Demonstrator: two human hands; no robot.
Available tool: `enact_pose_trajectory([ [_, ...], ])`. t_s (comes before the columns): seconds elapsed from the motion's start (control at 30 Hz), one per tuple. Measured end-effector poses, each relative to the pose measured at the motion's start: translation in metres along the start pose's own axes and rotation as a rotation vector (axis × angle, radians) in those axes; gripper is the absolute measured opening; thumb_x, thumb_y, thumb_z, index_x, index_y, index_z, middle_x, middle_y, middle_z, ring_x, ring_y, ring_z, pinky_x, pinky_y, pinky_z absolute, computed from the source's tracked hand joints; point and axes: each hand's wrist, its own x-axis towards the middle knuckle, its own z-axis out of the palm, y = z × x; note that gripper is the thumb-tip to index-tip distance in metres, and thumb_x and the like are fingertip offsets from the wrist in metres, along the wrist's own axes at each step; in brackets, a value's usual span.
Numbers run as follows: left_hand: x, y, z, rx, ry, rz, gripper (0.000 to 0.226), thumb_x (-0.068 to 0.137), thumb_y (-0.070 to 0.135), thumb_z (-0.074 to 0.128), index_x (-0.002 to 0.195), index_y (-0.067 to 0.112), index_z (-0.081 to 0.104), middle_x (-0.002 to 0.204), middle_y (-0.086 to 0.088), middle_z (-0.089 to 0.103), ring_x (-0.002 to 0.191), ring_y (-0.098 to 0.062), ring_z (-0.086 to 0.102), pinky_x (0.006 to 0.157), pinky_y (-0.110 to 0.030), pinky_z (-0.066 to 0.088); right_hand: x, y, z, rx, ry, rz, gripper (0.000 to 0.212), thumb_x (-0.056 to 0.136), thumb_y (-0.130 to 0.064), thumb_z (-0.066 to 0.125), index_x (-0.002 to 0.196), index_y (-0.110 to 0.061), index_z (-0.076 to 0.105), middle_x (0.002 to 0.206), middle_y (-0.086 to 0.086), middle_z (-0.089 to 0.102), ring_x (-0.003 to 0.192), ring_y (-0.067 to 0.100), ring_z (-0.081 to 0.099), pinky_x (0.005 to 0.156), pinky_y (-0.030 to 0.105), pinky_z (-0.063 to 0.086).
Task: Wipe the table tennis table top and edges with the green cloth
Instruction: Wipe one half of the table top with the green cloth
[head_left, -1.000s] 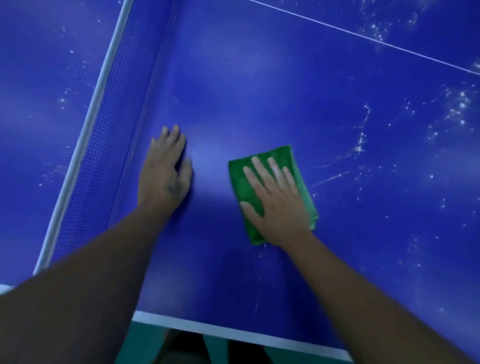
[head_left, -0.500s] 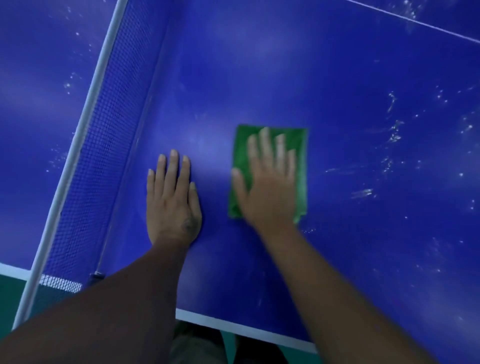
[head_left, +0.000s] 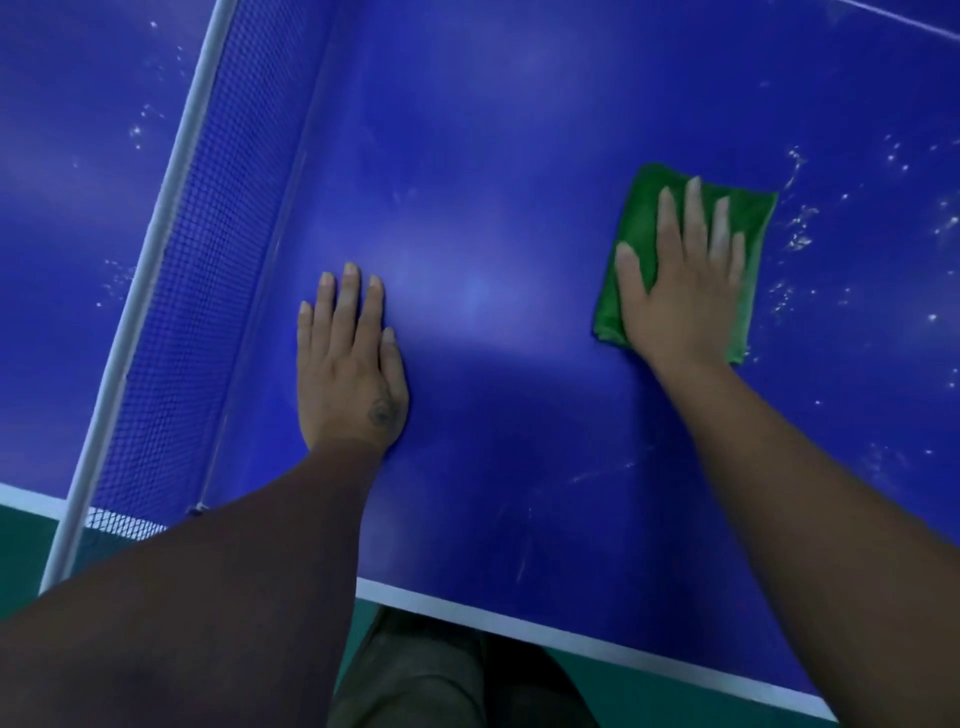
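Note:
A folded green cloth (head_left: 635, 228) lies flat on the blue table tennis table (head_left: 493, 156), right of centre. My right hand (head_left: 685, 280) presses on it with straight, spread fingers and covers most of it. My left hand (head_left: 350, 364) rests flat on the bare table top, palm down, fingers together, close to the net. The white edge line (head_left: 571, 642) of the table runs along the near side.
The net (head_left: 197, 249) with its white top band (head_left: 150, 260) stands at the left, slanting away. White specks and smears (head_left: 800, 234) lie on the table right of the cloth. Green floor (head_left: 649, 696) and my legs (head_left: 415, 675) show below the near edge.
My right hand has slid the cloth to the right and away from my left hand, toward the speckled area. My left hand has stayed flat in place.

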Motion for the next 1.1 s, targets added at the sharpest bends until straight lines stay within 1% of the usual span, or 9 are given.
enact_pose_trajectory([
  [0.1, -0.001, 0.001, -0.002, 0.001, -0.009, 0.002, 0.053, 0.116, 0.026, 0.037, 0.165, 0.008, 0.041, 0.176, -0.011, 0.031, 0.166, -0.032, 0.021, 0.135, -0.052, 0.014, 0.003, -0.041, 0.002, 0.040, 0.000, 0.146, 0.076, 0.110, -0.062, 0.023, 0.175, -0.023, 0.014, 0.183, 0.001, 0.000, 0.169, 0.031, 0.000, 0.136, 0.055, 0.004],
  [0.17, 0.000, 0.002, -0.003, 0.004, -0.023, 0.000, 0.053, 0.116, 0.027, 0.036, 0.166, 0.008, 0.040, 0.176, -0.011, 0.030, 0.166, -0.031, 0.020, 0.135, -0.052, 0.014, -0.016, -0.074, 0.006, 0.057, 0.018, 0.118, 0.075, 0.110, -0.061, 0.026, 0.174, -0.023, 0.017, 0.183, 0.003, 0.004, 0.169, 0.033, 0.003, 0.135, 0.056, 0.006],
  [0.33, -0.001, 0.002, -0.007, 0.016, -0.033, 0.006, 0.053, 0.116, 0.027, 0.037, 0.165, 0.008, 0.041, 0.176, -0.012, 0.031, 0.165, -0.032, 0.023, 0.135, -0.052, 0.014, -0.148, -0.120, 0.027, 0.089, 0.020, -0.183, 0.069, 0.114, -0.056, 0.035, 0.173, -0.021, 0.025, 0.182, 0.005, 0.017, 0.168, 0.033, 0.014, 0.135, 0.055, 0.014],
  [0.47, -0.001, 0.002, -0.011, 0.022, -0.086, -0.009, 0.055, 0.116, 0.029, 0.033, 0.166, 0.008, 0.039, 0.177, -0.012, 0.028, 0.166, -0.033, 0.019, 0.136, -0.052, 0.012, -0.254, -0.084, 0.034, 0.088, -0.106, -0.382, 0.072, 0.111, -0.058, 0.046, 0.172, -0.024, 0.029, 0.182, 0.000, 0.017, 0.168, 0.029, 0.013, 0.135, 0.055, 0.018],
  [0.6, -0.002, 0.004, -0.016, 0.041, -0.135, -0.013, 0.058, 0.116, 0.031, 0.027, 0.169, 0.009, 0.033, 0.179, -0.010, 0.021, 0.168, -0.031, 0.012, 0.136, -0.051, 0.008, -0.220, -0.016, 0.020, 0.046, -0.196, -0.638, 0.070, 0.107, -0.059, 0.049, 0.170, -0.030, 0.035, 0.181, -0.003, 0.020, 0.168, 0.029, 0.015, 0.135, 0.054, 0.015],
  [0.73, -0.003, 0.002, -0.014, 0.062, -0.171, -0.024, 0.061, 0.115, 0.035, 0.023, 0.171, 0.011, 0.025, 0.181, -0.009, 0.015, 0.168, -0.030, 0.007, 0.136, -0.050, 0.005, -0.124, 0.034, 0.004, -0.003, -0.185, -0.428, 0.073, 0.104, -0.055, 0.048, 0.171, -0.032, 0.027, 0.182, 0.002, 0.014, 0.167, 0.036, 0.013, 0.132, 0.062, 0.017],
  [0.83, -0.003, 0.003, -0.015, 0.085, -0.195, -0.018, 0.064, 0.113, 0.037, 0.018, 0.172, 0.012, 0.021, 0.181, -0.008, 0.011, 0.168, -0.030, 0.005, 0.136, -0.051, 0.004, -0.100, 0.022, -0.003, 0.021, -0.160, -0.252, 0.069, 0.106, -0.055, 0.042, 0.171, -0.035, 0.027, 0.183, 0.004, 0.005, 0.169, 0.035, 0.004, 0.134, 0.060, 0.010],
  [0.93, -0.004, 0.003, -0.015, 0.107, -0.208, -0.017, 0.066, 0.112, 0.039, 0.014, 0.173, 0.013, 0.017, 0.182, -0.007, 0.009, 0.168, -0.030, 0.003, 0.136, -0.051, 0.004, -0.136, -0.026, 0.004, 0.014, -0.085, -0.104, 0.064, 0.112, -0.057, 0.035, 0.172, -0.035, 0.028, 0.183, 0.006, 0.006, 0.169, 0.034, 0.004, 0.136, 0.052, 0.004],
  [1.1, -0.004, 0.001, -0.012, 0.094, -0.224, -0.016, 0.068, 0.114, 0.046, 0.016, 0.173, 0.011, 0.017, 0.182, -0.009, 0.008, 0.168, -0.032, 0.002, 0.136, -0.054, 0.003, -0.272, -0.081, 0.030, 0.069, -0.089, -0.206, 0.058, 0.116, -0.050, 0.036, 0.171, -0.032, 0.030, 0.183, 0.005, 0.011, 0.169, 0.032, 0.006, 0.135, 0.057, 0.014],
])
